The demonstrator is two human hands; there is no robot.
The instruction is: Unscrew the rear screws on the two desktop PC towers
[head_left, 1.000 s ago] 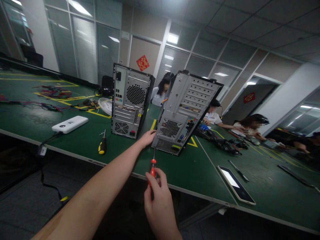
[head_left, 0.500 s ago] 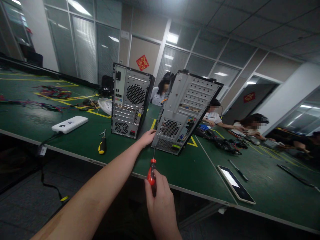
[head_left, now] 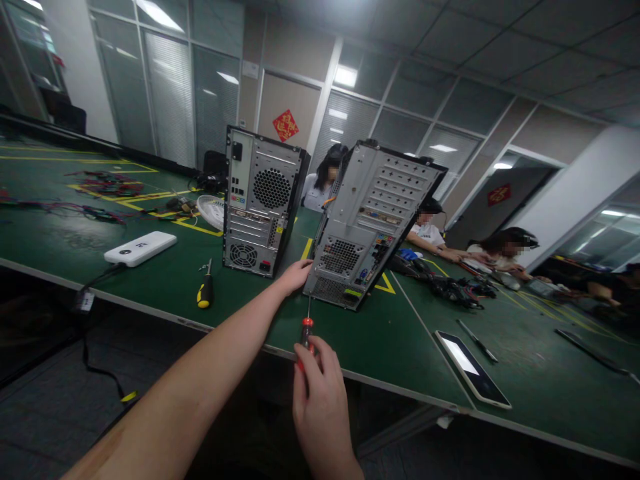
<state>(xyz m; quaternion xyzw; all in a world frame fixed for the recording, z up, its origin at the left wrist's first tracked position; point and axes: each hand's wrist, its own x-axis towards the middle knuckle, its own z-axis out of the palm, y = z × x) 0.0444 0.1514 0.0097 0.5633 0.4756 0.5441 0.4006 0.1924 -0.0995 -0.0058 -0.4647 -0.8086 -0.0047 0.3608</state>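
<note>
Saw a yellow-black screwdriver (head_left: 205, 292) beside the left computer tower (head_left: 260, 200). Had the left hand (head_left: 295, 275), partly hidden, at the left side of the right computer tower (head_left: 363, 223); could not tell its grip. Gripped the red-black screwdriver (head_left: 307, 332) in the right hand (head_left: 323, 400), pointed at that tower's lower-left corner.

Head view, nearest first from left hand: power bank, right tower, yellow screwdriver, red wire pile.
1. Right tower: beside left hand.
2. Yellow screwdriver: left of the hand.
3. Power bank: farther left.
4. Red wire pile: far left, toward back.
</note>
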